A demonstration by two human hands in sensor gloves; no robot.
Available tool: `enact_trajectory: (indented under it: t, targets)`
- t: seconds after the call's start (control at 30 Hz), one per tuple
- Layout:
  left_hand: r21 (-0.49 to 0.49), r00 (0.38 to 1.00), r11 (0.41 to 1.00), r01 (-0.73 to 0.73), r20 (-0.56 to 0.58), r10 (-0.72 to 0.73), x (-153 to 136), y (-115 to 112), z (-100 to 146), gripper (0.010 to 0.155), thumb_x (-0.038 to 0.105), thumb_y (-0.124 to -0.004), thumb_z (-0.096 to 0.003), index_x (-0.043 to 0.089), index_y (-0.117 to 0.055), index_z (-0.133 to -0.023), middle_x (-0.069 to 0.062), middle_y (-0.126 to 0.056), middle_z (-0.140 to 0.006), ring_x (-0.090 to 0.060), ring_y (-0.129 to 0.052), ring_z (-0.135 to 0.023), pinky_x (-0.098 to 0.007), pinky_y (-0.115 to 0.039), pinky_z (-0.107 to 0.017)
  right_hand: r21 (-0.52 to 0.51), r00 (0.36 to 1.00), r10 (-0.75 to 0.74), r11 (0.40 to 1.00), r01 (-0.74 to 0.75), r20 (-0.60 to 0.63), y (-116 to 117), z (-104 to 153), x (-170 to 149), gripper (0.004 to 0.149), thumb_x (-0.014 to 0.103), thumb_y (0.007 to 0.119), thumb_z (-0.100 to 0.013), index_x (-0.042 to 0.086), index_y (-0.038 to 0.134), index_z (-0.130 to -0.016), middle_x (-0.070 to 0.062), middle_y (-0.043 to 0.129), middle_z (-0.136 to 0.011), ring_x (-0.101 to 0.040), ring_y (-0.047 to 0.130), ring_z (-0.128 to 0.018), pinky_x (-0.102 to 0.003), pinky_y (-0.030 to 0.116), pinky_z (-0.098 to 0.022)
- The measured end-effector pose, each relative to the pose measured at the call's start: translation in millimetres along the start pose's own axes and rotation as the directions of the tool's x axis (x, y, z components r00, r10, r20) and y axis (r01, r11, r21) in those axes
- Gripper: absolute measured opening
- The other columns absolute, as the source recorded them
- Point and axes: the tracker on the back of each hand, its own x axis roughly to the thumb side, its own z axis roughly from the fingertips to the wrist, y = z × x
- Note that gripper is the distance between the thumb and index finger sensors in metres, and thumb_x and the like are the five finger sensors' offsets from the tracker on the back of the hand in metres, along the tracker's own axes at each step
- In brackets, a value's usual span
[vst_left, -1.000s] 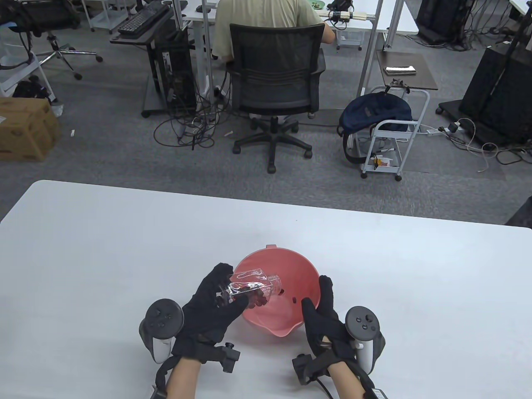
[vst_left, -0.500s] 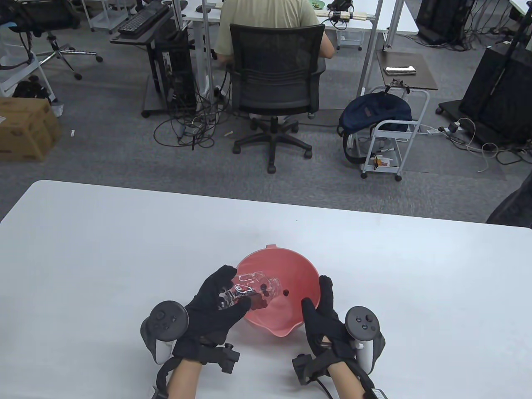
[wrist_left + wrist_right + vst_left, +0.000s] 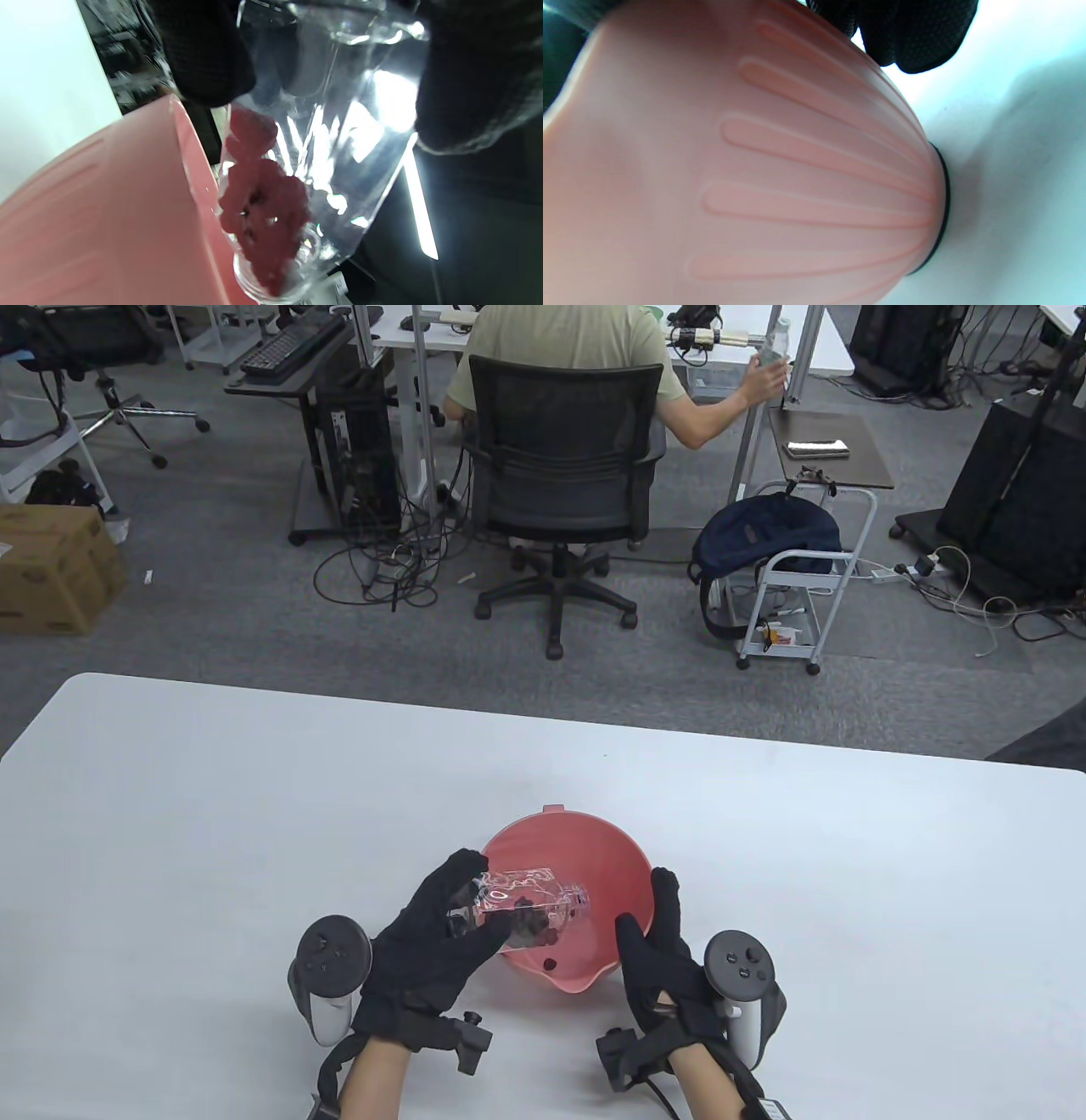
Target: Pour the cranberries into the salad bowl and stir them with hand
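my left hand (image 3: 441,933) grips the clear bottle (image 3: 517,899), fingers and thumb curled round it, tipped on its side with the mouth over the pink salad bowl (image 3: 624,865). cranberries (image 3: 263,207) are bunched at the neck, jammed just inside the mouth in the left wrist view; one or two dark ones (image 3: 549,962) already lie on the bowl's inner wall. my right hand (image 3: 657,950) cups the bowl's outer side with fairly straight fingers, not clamped, just steadying it on the white table (image 3: 212,814).

pouring looks underway, most berries not yet out. to do it well: tip the base higher so the neck points down, give small shakes to break the clump, keep the mouth inside the rim so nothing bounces onto the table. keep the right hand bracing the bowl. stirring comes once the bottle is empty.
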Motion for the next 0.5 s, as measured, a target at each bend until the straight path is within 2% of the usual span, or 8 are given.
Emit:
enact_trajectory:
  t: [0.07, 0.17, 0.27, 0.3, 0.37, 0.4, 0.47, 0.5]
  targets:
    - [0.013, 0.981, 0.983, 0.182, 0.058, -0.183, 1.0, 4.5, -1.8, 0.079, 0.074, -0.099, -0.0374, 0.056, -0.060, -0.104, 0.012, -0.075, -0.113, -0.021, -0.089, -0.095, -0.024, -0.091, -0.061, 0.003, 1.000, -0.004, 1.000, 0.004, 0.000, -0.2, 0.0, 0.0, 0.073, 0.068, 0.068, -0.049, 0.049, 0.023, -0.103, -0.018, 0.047, -0.115, -0.044, 0.066, -0.095, -0.050, 0.074, -0.061]
    - [-0.060, 0.996, 0.995, -0.081, 0.025, 0.083, -2.0, 0.4, -1.7, 0.079, 0.069, -0.102, -0.0379, 0.053, -0.063, -0.104, 0.007, -0.075, -0.114, -0.026, -0.088, -0.096, -0.029, -0.089, -0.061, 0.001, 1.000, 0.000, 1.000, 0.000, 0.000, 0.1, 0.0, 0.1, 0.073, 0.068, 0.067, -0.049, 0.048, 0.023, -0.103, -0.017, 0.048, -0.114, -0.044, 0.066, -0.095, -0.050, 0.074, -0.061]
    - [0.046, 0.978, 0.978, 0.202, 0.037, -0.204, 1.8, 4.3, -0.3, 0.078, 0.073, -0.099, -0.0378, 0.055, -0.061, -0.104, 0.011, -0.075, -0.114, -0.022, -0.089, -0.095, -0.025, -0.090, -0.061, 0.005, 1.000, -0.006, 1.000, 0.006, 0.000, -0.3, -0.1, -0.1, 0.073, 0.068, 0.068, -0.049, 0.049, 0.023, -0.103, -0.018, 0.047, -0.115, -0.044, 0.066, -0.095, -0.050, 0.074, -0.061]
    - [0.013, 0.982, 0.983, 0.181, 0.050, -0.181, 1.2, 4.3, -1.4, 0.077, 0.074, -0.098, -0.0380, 0.056, -0.061, -0.103, 0.012, -0.074, -0.114, -0.021, -0.089, -0.096, -0.024, -0.090, -0.062, 0.005, 1.000, -0.005, 1.000, 0.005, 0.000, -0.3, -0.1, -0.1, 0.073, 0.068, 0.068, -0.049, 0.049, 0.023, -0.103, -0.018, 0.047, -0.115, -0.044, 0.066, -0.095, -0.050, 0.074, -0.061]
    - [-0.086, 0.994, 0.991, -0.101, 0.024, 0.104, -4.2, -0.1, -2.9, 0.077, 0.070, -0.101, -0.0384, 0.053, -0.064, -0.103, 0.008, -0.075, -0.114, -0.025, -0.089, -0.095, -0.028, -0.090, -0.061, 0.002, 1.000, -0.001, 1.000, 0.001, 0.000, -0.1, -0.1, 0.0, 0.073, 0.068, 0.067, -0.049, 0.048, 0.023, -0.103, -0.017, 0.047, -0.115, -0.044, 0.066, -0.095, -0.050, 0.074, -0.061]
    - [-0.065, 0.992, 0.990, -0.129, 0.003, 0.129, -3.3, -1.2, -1.6, 0.076, 0.067, -0.103, -0.0388, 0.052, -0.065, -0.103, 0.006, -0.073, -0.115, -0.028, -0.087, -0.096, -0.031, -0.088, -0.062, 0.002, 1.000, -0.001, 1.000, 0.001, 0.000, -0.1, -0.1, 0.0, 0.073, 0.068, 0.067, -0.049, 0.048, 0.023, -0.103, -0.018, 0.047, -0.114, -0.044, 0.066, -0.095, -0.050, 0.074, -0.061]
    - [0.039, 0.989, 0.988, 0.147, 0.014, -0.148, 0.8, 3.2, 0.0, 0.076, 0.071, -0.100, -0.0379, 0.054, -0.063, -0.103, 0.010, -0.074, -0.114, -0.024, -0.088, -0.096, -0.028, -0.090, -0.062, 0.004, 1.000, -0.004, 1.000, 0.004, 0.000, -0.3, -0.2, -0.1, 0.073, 0.068, 0.068, -0.049, 0.048, 0.023, -0.103, -0.018, 0.048, -0.114, -0.044, 0.066, -0.095, -0.050, 0.074, -0.061]
    - [0.022, 0.982, 0.983, 0.182, 0.051, -0.183, 0.9, 4.5, -1.5, 0.076, 0.074, -0.098, -0.0383, 0.057, -0.061, -0.103, 0.012, -0.074, -0.114, -0.021, -0.089, -0.096, -0.025, -0.090, -0.062, 0.004, 1.000, -0.004, 1.000, 0.004, 0.000, -0.3, -0.1, -0.1, 0.073, 0.068, 0.068, -0.049, 0.048, 0.023, -0.103, -0.017, 0.047, -0.115, -0.044, 0.066, -0.095, -0.050, 0.074, -0.061]
